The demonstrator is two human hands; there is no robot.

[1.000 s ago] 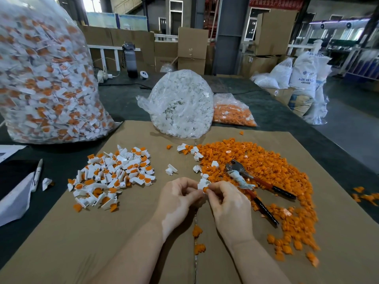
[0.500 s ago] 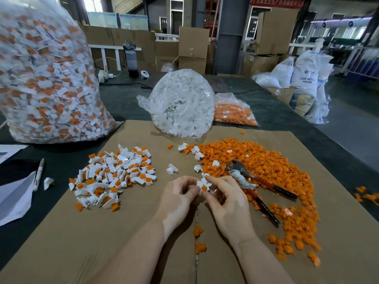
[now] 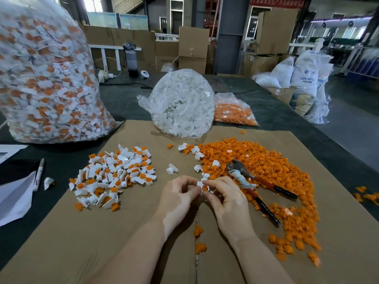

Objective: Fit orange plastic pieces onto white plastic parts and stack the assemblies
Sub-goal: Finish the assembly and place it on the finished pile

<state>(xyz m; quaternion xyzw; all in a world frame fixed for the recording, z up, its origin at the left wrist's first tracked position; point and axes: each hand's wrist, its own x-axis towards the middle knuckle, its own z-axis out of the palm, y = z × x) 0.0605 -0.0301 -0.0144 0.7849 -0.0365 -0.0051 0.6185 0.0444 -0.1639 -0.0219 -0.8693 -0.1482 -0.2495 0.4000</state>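
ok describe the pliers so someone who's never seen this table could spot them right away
Start at the brown cardboard sheet covering the table, then look right to the big spread of loose orange pieces. The pliers lie on top of that spread, just right of the right hand. They are the only metal tool there, with grey jaws and long red and black handles.

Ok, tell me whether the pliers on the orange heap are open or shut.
Open. The pliers lie on the orange pieces with their two dark-tipped handles spread well apart.
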